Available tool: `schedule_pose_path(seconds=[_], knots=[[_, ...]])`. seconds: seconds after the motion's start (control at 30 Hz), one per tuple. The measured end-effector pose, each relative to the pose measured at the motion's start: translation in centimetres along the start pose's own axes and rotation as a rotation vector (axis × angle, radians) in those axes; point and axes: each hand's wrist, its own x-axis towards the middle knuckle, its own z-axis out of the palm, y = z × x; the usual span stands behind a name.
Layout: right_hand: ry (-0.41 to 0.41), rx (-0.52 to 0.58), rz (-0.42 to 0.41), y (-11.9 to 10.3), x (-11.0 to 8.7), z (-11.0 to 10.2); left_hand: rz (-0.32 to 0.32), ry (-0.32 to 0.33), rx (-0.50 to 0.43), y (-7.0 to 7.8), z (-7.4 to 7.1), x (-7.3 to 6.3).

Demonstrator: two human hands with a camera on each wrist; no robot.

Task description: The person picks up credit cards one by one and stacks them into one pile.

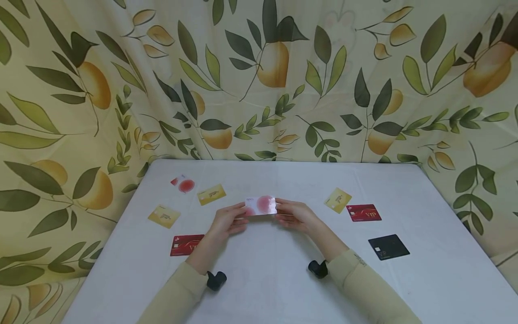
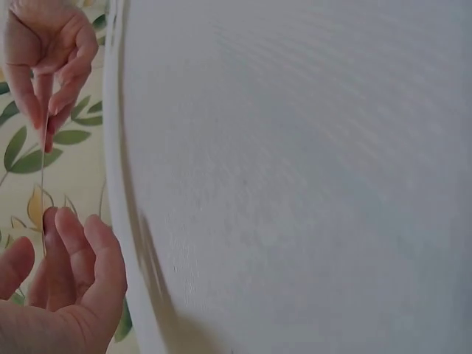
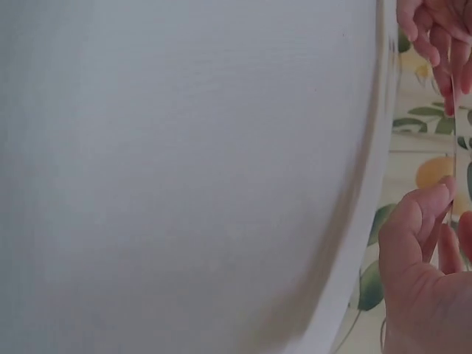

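Note:
A white card with pink circles [image 1: 261,205] is held between both hands over the middle of the table. My left hand [image 1: 227,220] pinches its left end and my right hand [image 1: 297,215] its right end. Both wrist views show the card edge-on as a thin line, with the left hand [image 2: 70,284] and the right hand [image 3: 424,258] at opposite ends. Below the left forearm lies a red VIP card [image 1: 184,245], partly hidden by that arm. Left of the hands is a gold card [image 1: 212,194], and right of them another gold card [image 1: 337,200].
On the white table [image 1: 267,288] also lie a pink-circled card [image 1: 186,185] and a gold card [image 1: 163,217] at left. A red VIP card [image 1: 363,213] and a black card [image 1: 389,247] lie at right. A fruit-patterned curtain [image 1: 251,108] hangs behind the table.

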Motion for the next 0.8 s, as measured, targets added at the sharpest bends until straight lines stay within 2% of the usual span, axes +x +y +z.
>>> schedule_pose_path(seconds=[0.27,0.7,0.8], knots=[[0.028,0.022,-0.017,0.0,-0.2,-1.2,0.003,-0.009,-0.017,-0.4,1.3,1.1],[0.175,0.001,0.033,0.1,-0.2,-2.6,-0.027,-0.048,-0.001,-0.8,3.2,2.4],[0.188,-0.008,0.04,0.1,-0.1,-2.8,-0.04,-0.059,0.002,-0.9,3.5,2.9]])
